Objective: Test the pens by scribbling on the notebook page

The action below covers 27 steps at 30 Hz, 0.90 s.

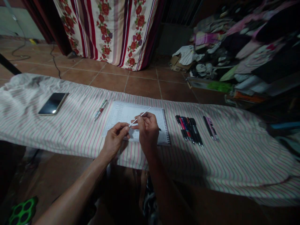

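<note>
Over the notebook, my left hand [116,135] pinches the lower end of a thin white stick [145,111] that looks like a pen refill. My right hand [149,127] is closed around its middle, and the upper end sticks out past the fingers, up and to the right. A small dark tip [159,129] shows at the right edge of that hand; what it belongs to is hidden. Beneath both hands lies the open spiral notebook [117,114], its pages covered with writing and its coil on the right. A white pen [100,110] with a red part rests left of it.
Several pens [190,129] lie in a row right of the notebook, with a black pen and a pink one [211,128] farther right. A phone [53,103] is at the left on the striped cloth [234,156]. Beyond are a floral curtain [112,31] and piled clothes [248,47].
</note>
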Motion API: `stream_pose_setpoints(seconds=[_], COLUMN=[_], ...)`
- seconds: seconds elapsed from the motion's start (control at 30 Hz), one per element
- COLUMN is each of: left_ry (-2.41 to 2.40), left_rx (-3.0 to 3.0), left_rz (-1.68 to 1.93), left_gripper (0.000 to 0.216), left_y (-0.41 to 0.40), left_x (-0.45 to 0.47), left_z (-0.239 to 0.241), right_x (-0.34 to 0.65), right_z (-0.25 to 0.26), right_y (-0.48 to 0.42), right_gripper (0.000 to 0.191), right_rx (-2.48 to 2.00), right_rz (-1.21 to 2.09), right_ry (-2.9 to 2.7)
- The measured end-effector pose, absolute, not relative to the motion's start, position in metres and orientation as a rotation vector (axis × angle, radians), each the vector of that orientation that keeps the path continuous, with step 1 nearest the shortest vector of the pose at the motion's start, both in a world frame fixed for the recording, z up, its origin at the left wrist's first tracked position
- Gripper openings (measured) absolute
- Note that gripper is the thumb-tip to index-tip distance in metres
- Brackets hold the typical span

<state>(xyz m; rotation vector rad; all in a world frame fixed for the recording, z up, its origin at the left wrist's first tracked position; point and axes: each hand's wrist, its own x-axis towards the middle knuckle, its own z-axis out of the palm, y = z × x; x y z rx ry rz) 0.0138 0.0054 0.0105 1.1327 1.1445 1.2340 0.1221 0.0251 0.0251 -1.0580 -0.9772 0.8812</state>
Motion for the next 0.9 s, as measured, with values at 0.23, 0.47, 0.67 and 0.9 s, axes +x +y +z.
stream_pose_setpoints(seconds=[0.23,0.47,0.67,0.9], left_ry=[1.171,1.163,1.192,1.216], left_rx=[1.09,1.099,1.141,1.145], left_rz=[1.195,1.222,1.257,1.245], left_gripper=[0.023,0.019,0.018,0.02], left_y=[0.0043,0.0029,0.0039,0.0043], left_x=[0.0156,0.0159,0.018,0.0174], left_z=[0.0128,0.0099,0.0095,0.0059], right_x=[0.1229,0.1225,0.1247,0.1253], right_z=[0.025,0.0232,0.0226,0.0219], right_y=[0.0247,0.0246,0.024,0.0252], right_gripper=[0.013,0.012,0.012,0.013], right_rx=[-1.078,-1.083,-1.076,-1.064], right_rz=[0.852,0.854,0.822,0.836], right_ry=[-1.062,-1.05,-1.083,-1.069])
